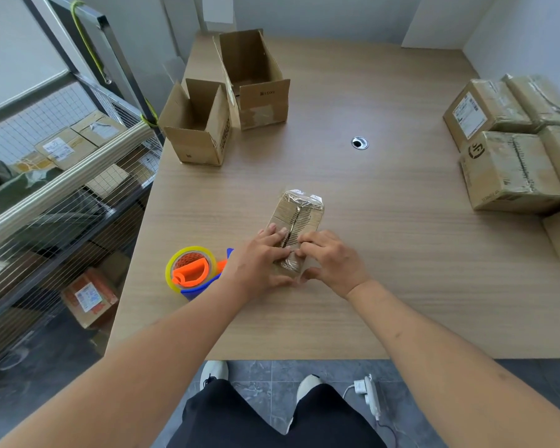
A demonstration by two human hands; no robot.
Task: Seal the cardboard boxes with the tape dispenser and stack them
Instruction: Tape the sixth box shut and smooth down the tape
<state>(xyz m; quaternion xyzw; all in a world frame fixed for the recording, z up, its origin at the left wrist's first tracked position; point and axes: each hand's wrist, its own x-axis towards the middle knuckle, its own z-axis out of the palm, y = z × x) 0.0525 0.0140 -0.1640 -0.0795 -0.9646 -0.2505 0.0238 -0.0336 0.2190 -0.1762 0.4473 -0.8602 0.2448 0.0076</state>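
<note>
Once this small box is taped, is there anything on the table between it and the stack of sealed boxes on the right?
Nothing visible. The small box, under both hands, and the sealed stack have only bare table between them. The cable grommet lies farther back, off that line, and is flush anyway.

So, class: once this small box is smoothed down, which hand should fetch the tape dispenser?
Probably the left hand: the tape dispenser lies just beside it, whereas the right hand would have to cross over the small box.
</note>
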